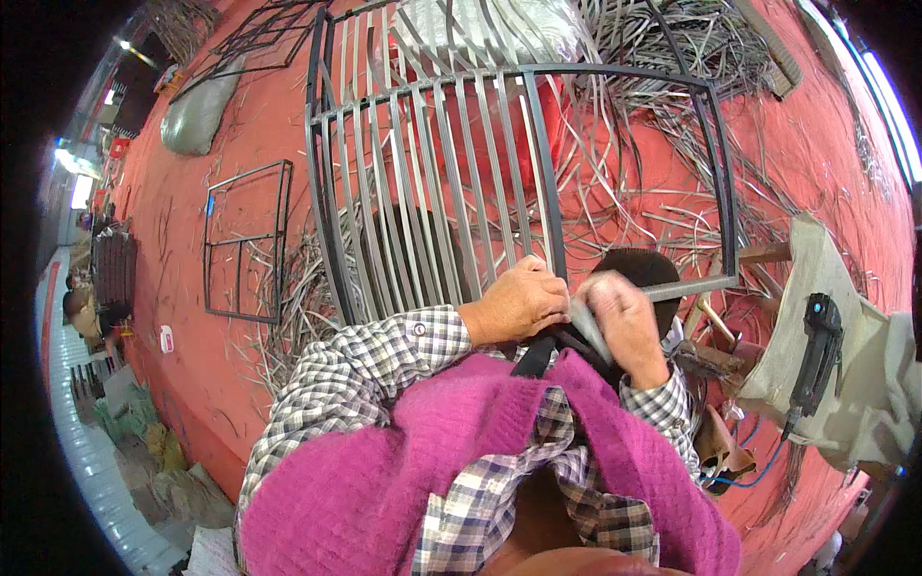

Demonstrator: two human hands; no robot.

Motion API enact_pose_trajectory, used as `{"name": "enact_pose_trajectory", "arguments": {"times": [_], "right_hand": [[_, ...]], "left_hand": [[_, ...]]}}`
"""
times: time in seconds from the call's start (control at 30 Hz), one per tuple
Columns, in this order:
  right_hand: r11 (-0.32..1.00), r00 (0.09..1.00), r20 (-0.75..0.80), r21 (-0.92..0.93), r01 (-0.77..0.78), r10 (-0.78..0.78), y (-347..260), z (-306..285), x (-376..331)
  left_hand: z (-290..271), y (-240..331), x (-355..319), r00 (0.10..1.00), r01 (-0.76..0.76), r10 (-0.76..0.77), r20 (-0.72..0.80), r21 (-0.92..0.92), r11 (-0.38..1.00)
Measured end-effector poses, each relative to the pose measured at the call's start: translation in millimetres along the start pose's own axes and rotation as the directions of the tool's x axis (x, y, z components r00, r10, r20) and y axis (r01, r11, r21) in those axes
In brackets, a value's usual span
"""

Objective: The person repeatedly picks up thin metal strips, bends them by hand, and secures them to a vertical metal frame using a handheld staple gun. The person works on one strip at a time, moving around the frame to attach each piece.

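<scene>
Floor: red, strewn with loose grey strips (663, 206); a small empty wire frame (245, 240) lies at nine o'clock from the hands.
Big frame: the dark metal frame (538, 163) stands in front of the person, its left half filled with grey slats (413, 192) running from twelve to six o'clock, its right half bare.
Left hand: the left hand (517, 305) rests at the frame's lower bar, knuckles up, fingers curled shut on the bar and the end of the strip.
Strip: the flat grey strip (583, 322) lies between the two hands, long axis slanting from eleven to five o'clock.
Right hand: the right hand (626, 322), just at three o'clock of the left, pinches the strip between thumb and fingers; it is the nearer hand.
Far right: a black power tool (816, 350) rests on pale cloth (845, 288), at three o'clock, well apart.
</scene>
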State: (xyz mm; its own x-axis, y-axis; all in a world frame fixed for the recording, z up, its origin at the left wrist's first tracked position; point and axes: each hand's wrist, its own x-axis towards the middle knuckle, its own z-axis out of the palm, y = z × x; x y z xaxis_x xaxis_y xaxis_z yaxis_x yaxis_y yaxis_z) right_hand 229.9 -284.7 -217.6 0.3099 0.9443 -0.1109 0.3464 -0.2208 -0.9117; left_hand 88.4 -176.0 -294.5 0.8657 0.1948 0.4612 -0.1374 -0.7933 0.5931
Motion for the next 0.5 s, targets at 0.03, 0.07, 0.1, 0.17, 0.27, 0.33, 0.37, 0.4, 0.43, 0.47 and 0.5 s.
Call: {"name": "enact_pose_trajectory", "arguments": {"times": [0.03, 0.07, 0.1, 0.17, 0.27, 0.33, 0.37, 0.4, 0.43, 0.47, 0.5], "right_hand": [[0.952, 0.991, -0.032, -0.284, 0.114, -0.128, 3.5, -3.4, 6.8], [0.818, 0.96, -0.108, -0.553, 0.158, -0.258, 9.0, -2.3, 9.1], [0.777, 0.976, 0.171, -0.593, 0.208, -0.131, 17.6, -0.4, 13.4], [0.6, 0.954, 0.242, -0.742, 0.299, -0.176, 34.7, 8.1, 4.7], [0.628, 0.948, 0.234, -0.711, 0.317, -0.214, 55.0, 19.6, -12.0], [0.629, 0.952, 0.225, -0.714, 0.306, -0.208, 61.3, 24.4, -20.7], [0.637, 0.957, 0.21, -0.714, 0.29, -0.199, 62.1, 25.0, -23.4], [0.64, 0.958, 0.224, -0.713, 0.287, -0.18, 61.8, 25.3, -24.3], [0.641, 0.959, 0.225, -0.714, 0.284, -0.175, 60.9, 24.7, -23.9], [0.641, 0.959, 0.225, -0.714, 0.281, -0.17, 59.2, 23.7, -22.8], [0.661, 0.961, 0.217, -0.697, 0.277, -0.174, 57.8, 22.9, -20.7]], "left_hand": [[-4.1, 0.1, 5.5, 0.999, 0.021, -0.022, 0.028, 0.012, 1.0], [-11.0, -3.4, 13.7, 0.999, 0.007, -0.005, -0.047, 0.036, 0.999], [-21.0, -10.6, 24.9, 0.995, -0.009, 0.016, -0.103, 0.065, 0.998], [-49.1, -35.7, 55.1, 0.985, 0.001, 0.027, -0.171, 0.158, 0.987], [-103.6, -97.4, 102.9, 0.924, 0.032, 0.069, -0.375, 0.255, 0.966], [-128.2, -135.7, 123.7, 0.919, 0.252, -0.099, -0.382, 0.376, 0.892], [-133.0, -149.4, 128.3, 0.904, 0.358, -0.256, -0.342, 0.278, 0.891], [-135.4, -160.5, 131.7, 0.865, 0.462, -0.398, -0.305, 0.175, 0.87], [-136.6, -169.0, 133.9, 0.884, 0.439, -0.381, -0.271, 0.202, 0.875], [-137.8, -175.9, 135.5, 0.872, 0.472, -0.416, -0.257, 0.222, 0.853], [-137.7, -180.4, 135.3, 0.865, 0.492, -0.442, -0.236, 0.228, 0.84]]}}
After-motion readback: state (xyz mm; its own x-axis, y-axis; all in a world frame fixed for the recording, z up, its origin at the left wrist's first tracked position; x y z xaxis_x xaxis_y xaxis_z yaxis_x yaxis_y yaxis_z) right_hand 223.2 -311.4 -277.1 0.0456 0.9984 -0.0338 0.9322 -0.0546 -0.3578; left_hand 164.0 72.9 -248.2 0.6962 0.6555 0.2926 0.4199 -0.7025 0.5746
